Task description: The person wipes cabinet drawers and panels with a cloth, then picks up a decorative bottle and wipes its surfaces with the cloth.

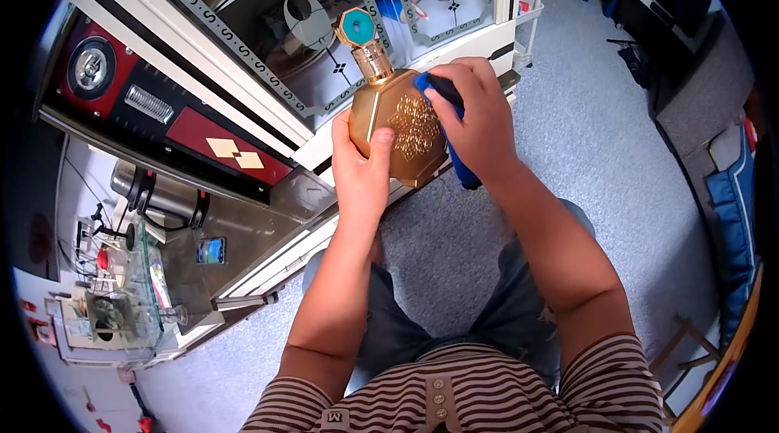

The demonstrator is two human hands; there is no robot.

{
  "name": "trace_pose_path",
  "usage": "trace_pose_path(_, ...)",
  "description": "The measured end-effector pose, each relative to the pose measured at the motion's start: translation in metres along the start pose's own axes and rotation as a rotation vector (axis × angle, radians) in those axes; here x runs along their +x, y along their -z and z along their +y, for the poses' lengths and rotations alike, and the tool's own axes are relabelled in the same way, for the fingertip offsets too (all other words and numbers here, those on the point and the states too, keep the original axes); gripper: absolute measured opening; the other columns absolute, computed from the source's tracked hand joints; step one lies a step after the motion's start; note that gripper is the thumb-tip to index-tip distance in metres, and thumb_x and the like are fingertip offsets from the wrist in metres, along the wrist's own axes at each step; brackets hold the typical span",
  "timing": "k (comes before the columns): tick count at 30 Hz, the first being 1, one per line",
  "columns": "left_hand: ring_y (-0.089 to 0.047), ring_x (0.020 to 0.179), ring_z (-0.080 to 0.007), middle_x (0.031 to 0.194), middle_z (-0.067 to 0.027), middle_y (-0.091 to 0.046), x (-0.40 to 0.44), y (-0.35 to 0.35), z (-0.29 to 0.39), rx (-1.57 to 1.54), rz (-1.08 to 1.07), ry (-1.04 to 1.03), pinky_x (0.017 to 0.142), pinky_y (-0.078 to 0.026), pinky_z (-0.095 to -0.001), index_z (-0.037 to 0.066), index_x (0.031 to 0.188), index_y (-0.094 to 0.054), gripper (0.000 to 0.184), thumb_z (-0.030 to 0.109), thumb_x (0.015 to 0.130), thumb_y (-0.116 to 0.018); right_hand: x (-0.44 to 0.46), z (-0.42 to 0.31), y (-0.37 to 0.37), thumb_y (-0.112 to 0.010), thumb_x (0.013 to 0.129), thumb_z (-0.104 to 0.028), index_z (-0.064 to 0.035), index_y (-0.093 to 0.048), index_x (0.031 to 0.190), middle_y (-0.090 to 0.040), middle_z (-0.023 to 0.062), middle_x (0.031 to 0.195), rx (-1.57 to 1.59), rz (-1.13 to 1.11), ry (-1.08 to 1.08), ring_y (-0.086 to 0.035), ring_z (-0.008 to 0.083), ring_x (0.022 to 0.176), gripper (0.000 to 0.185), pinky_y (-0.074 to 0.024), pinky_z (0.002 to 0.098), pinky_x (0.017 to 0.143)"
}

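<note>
A gold bottle point(375, 112) with a raised flower-like pattern and an octagonal stopper point(357, 27) with a turquoise face is held up at the centre, tilted slightly to the left. My left hand point(363, 169) grips its lower left side, the thumb lying across the front. On the right, my right hand point(475, 112) has its fingers closed on a blue and black cloth point(461, 167), which touches the bottle's upper right edge and hangs down beside it.
Behind the bottle stands a glass-fronted cabinet point(304, 133) with white frames. A phone point(210, 250) lies on the brown counter at left, near a steel pot point(166, 196). A grey padded seat point(702, 120) is at right, beyond the speckled floor point(584, 120).
</note>
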State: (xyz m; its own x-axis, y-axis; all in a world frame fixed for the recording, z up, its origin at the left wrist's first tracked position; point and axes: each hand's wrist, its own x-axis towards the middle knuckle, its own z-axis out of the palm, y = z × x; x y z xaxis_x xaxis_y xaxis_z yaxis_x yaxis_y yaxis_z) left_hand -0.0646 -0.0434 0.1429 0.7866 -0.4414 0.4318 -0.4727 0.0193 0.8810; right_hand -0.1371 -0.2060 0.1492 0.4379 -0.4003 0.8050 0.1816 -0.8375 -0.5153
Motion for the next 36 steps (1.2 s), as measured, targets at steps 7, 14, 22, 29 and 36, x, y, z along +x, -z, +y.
trace_pose_path(7,-0.054,0.104,-0.013,0.114,-0.0068,-0.059,0.004,0.003,-0.013,-0.077,0.013,-0.002,0.092,-0.045,-0.0287,0.001,0.133,-0.05,0.046,0.039,0.107,-0.054,-0.024,-0.034,-0.007,-0.078,0.078,-0.012,-0.0119,-0.065,0.11,-0.057,0.009,0.111,0.049,-0.145,0.217,-0.062,0.0319,0.1,0.035,-0.0538,0.0408,0.085)
trace_pose_path(14,-0.054,0.1,-0.0122,0.112,-0.0063,-0.061,0.003,0.001,-0.009,-0.071,0.042,-0.003,0.089,-0.045,-0.0272,0.0,0.132,-0.05,0.046,0.039,0.108,-0.052,-0.002,0.002,-0.003,-0.078,0.079,-0.012,-0.0107,-0.065,0.108,-0.058,0.0101,0.105,-0.062,0.0,0.07,-0.062,0.031,0.1,0.032,-0.0535,0.0409,0.083)
trace_pose_path(22,-0.054,0.105,-0.0121,0.115,-0.0064,-0.06,0.006,0.004,-0.015,-0.084,0.048,-0.013,0.094,-0.043,-0.0275,0.0,0.131,-0.05,0.044,0.039,0.109,-0.049,-0.025,-0.036,-0.001,-0.08,0.074,-0.012,-0.013,-0.065,0.111,-0.056,0.0086,0.11,0.069,-0.242,0.225,-0.06,0.0299,0.107,0.04,-0.0539,0.0395,0.086)
trace_pose_path(29,-0.053,0.106,-0.0125,0.115,-0.0065,-0.059,0.005,0.004,-0.012,-0.108,0.088,-0.048,0.096,-0.043,-0.0286,0.001,0.13,-0.051,0.045,0.04,0.109,-0.05,-0.001,0.004,0.002,-0.078,0.078,-0.011,-0.0113,-0.064,0.109,-0.057,0.0099,0.107,-0.03,-0.01,-0.002,-0.062,0.0302,0.102,0.033,-0.0531,0.0398,0.085)
trace_pose_path(36,-0.053,0.106,-0.0125,0.115,-0.0068,-0.059,0.006,0.007,-0.017,-0.166,0.104,-0.018,0.095,-0.044,-0.0293,0.0,0.129,-0.05,0.045,0.04,0.109,-0.05,-0.025,-0.033,0.0,-0.079,0.075,-0.009,-0.0099,-0.067,0.11,-0.058,0.0114,0.112,0.045,-0.217,0.24,-0.062,0.0329,0.102,0.037,-0.0528,0.0406,0.085)
